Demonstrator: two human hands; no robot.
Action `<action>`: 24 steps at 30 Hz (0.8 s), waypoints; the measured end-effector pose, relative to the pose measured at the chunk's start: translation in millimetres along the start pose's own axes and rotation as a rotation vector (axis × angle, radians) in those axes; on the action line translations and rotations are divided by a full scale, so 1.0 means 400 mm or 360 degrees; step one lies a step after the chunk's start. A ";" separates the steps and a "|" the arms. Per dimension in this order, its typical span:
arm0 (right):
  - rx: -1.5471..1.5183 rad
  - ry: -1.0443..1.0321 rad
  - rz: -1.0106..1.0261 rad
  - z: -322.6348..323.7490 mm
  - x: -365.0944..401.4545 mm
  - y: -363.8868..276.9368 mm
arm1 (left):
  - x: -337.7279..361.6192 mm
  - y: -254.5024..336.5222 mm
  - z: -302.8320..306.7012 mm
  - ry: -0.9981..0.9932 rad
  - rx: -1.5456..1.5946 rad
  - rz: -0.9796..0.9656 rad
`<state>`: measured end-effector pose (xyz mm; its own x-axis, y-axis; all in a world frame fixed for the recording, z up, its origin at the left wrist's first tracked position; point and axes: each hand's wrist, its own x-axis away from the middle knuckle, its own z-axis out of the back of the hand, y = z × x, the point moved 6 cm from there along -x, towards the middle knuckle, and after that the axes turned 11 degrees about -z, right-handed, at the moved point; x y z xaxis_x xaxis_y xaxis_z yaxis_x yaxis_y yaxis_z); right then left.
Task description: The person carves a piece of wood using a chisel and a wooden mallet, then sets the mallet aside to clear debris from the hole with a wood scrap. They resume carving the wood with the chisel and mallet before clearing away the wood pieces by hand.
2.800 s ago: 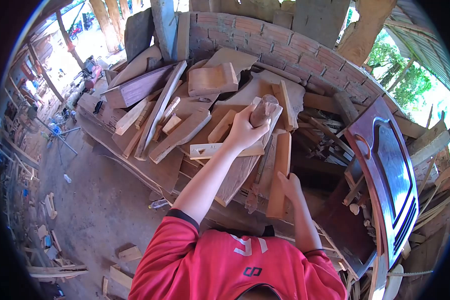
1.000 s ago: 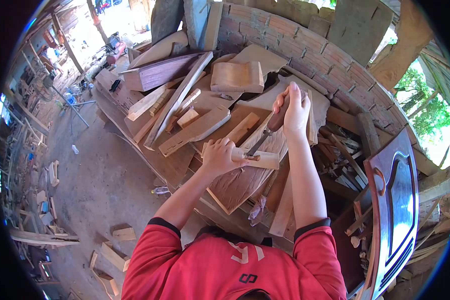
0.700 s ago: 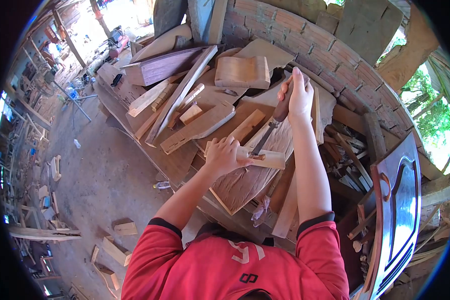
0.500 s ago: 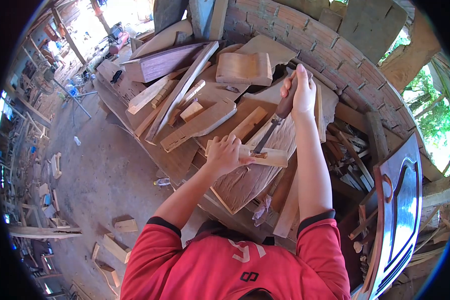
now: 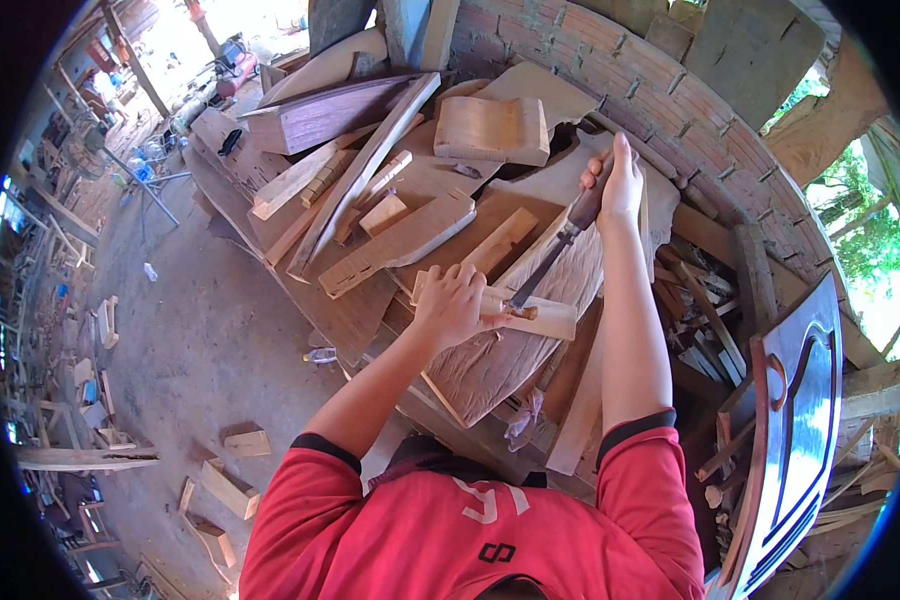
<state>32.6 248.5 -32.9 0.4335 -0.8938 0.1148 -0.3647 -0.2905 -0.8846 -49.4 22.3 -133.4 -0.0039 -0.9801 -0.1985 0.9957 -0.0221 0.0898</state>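
Observation:
My left hand is wrapped over the left part of a short pale wooden piece lying on a wide rough plank. My right hand is closed around the dark wooden handle of a chisel. The chisel slants down to the left, its tip at a small cut recess in the pale piece, just right of my left fingers. Whether the tip touches the recess floor is too small to tell.
Boards and offcuts, including a curved block and a purplish beam, lie behind my hands. A brick wall borders the back. At the right stands a glossy panelled door. Wood scraps lie on the floor at left.
My right hand and the chisel handle have shifted slightly right and down, so the chisel leans over more. My left hand stays on the pale piece. The view has shifted slightly.

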 end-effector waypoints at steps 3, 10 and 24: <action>-0.0193 0.0169 -0.0053 0.110 -0.050 0.055 | 0.007 0.000 0.008 0.0107 0.0039 -0.0046; -0.0392 0.0257 -0.0113 0.164 -0.012 0.079 | 0.005 0.002 0.012 0.0177 0.0040 -0.0076; 0.0021 -0.0567 0.0699 -0.077 0.335 -0.129 | -0.004 0.016 0.025 -0.0127 0.0147 -0.0030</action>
<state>84.0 133.3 42.1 0.4957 -0.7585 -0.4231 -0.5645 0.0889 -0.8206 -43.9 21.6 -122.9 -0.0334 -0.9918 -0.1230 0.9827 -0.0550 0.1768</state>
